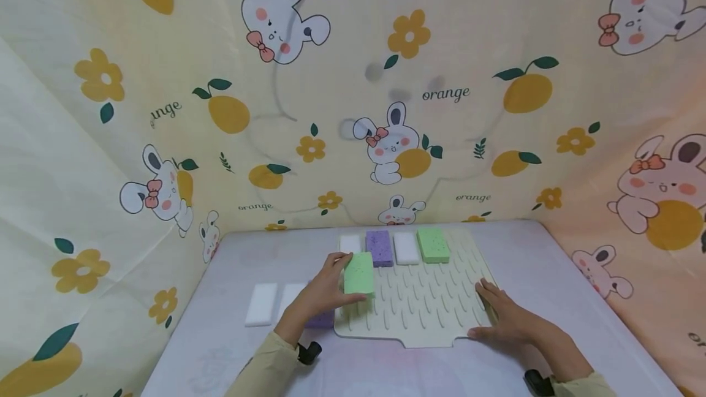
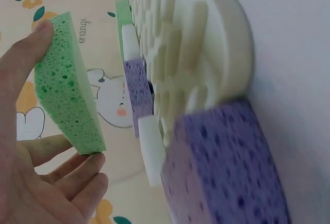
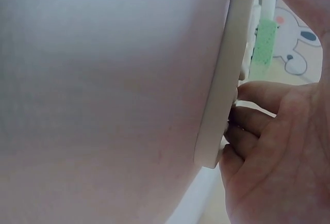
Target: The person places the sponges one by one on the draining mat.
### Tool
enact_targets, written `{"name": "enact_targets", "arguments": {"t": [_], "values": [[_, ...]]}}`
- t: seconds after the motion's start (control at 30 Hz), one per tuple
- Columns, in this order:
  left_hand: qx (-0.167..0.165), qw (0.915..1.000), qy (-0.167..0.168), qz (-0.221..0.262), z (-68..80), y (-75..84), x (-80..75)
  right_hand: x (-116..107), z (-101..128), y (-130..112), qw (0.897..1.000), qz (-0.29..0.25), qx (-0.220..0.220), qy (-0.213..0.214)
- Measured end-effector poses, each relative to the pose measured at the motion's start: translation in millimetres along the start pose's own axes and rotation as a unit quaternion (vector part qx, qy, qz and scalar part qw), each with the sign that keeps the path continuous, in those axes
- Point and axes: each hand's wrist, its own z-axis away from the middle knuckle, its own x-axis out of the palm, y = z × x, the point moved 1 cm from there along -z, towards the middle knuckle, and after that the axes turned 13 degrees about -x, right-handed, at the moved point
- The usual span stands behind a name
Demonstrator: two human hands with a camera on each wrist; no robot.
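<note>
My left hand (image 1: 343,277) pinches a light green sponge (image 1: 359,272) between thumb and fingers, holding it just above the left side of a cream pegged drying mat (image 1: 436,317). In the left wrist view the green sponge (image 2: 67,87) stands on edge in that hand (image 2: 62,131), clear of the mat (image 2: 211,38). My right hand (image 1: 499,314) lies flat on the mat's front right corner; its fingers (image 3: 258,131) rest against the mat's rim (image 3: 227,79). Along the mat's far edge sit a white sponge (image 1: 350,244), a purple sponge (image 1: 379,247), another white one (image 1: 406,247) and a green one (image 1: 433,244).
Two white sponges (image 1: 261,304) (image 1: 289,296) lie on the lilac table left of the mat. A purple sponge (image 1: 320,319) (image 2: 227,167) sits by the mat's front left corner, partly under my left wrist. Printed cloth walls (image 1: 165,139) close in the table at the back and on both sides.
</note>
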Motion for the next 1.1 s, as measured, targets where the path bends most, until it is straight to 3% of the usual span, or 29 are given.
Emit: {"name": "enact_targets", "arguments": {"t": [0.17,0.47,1.1], "values": [[0.000,1.0000,-0.005,0.002,-5.1,9.1,8.4,2,0,0,1.000,-0.009,0.005,-0.002],[0.030,0.9993,-0.020,-0.009,-14.9,27.9,26.3,0,0,-2,1.000,-0.003,-0.003,-0.001],[0.015,0.9975,-0.021,-0.065,-31.8,70.4,71.6,1,1,-1,1.000,-0.004,-0.001,0.002]]}}
